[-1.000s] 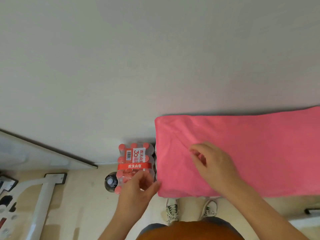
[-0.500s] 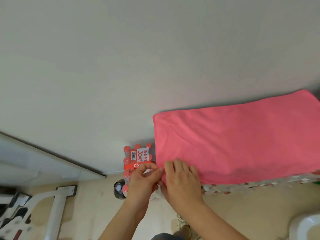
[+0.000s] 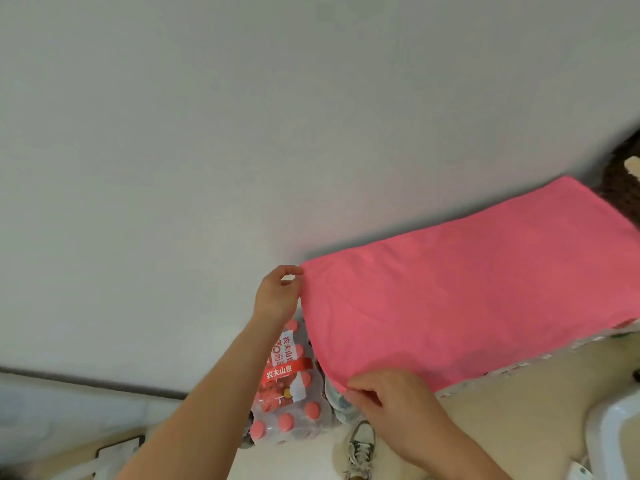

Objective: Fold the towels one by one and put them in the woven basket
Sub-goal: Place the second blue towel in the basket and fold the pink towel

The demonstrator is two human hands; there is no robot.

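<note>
A pink towel [image 3: 460, 299] lies spread flat on a table against the wall, its long side running to the right. My left hand [image 3: 277, 292] pinches the towel's far left corner by the wall. My right hand [image 3: 388, 393] grips the near left corner at the table's front edge. Both corners sit at the towel's left end. A dark brown woven thing [image 3: 623, 178] shows at the far right edge, mostly cut off; I cannot tell if it is the basket.
A shrink-wrapped pack of red-capped water bottles [image 3: 287, 393] stands on the floor left of the table. The table's patterned cover edge [image 3: 540, 358] shows below the towel. My shoe [image 3: 360, 448] is on the beige floor. A white object [image 3: 613, 431] sits at the lower right.
My left hand moved from the near left corner up to the far left corner by the wall. My right hand stayed at the near left corner. The view swung left and down.
</note>
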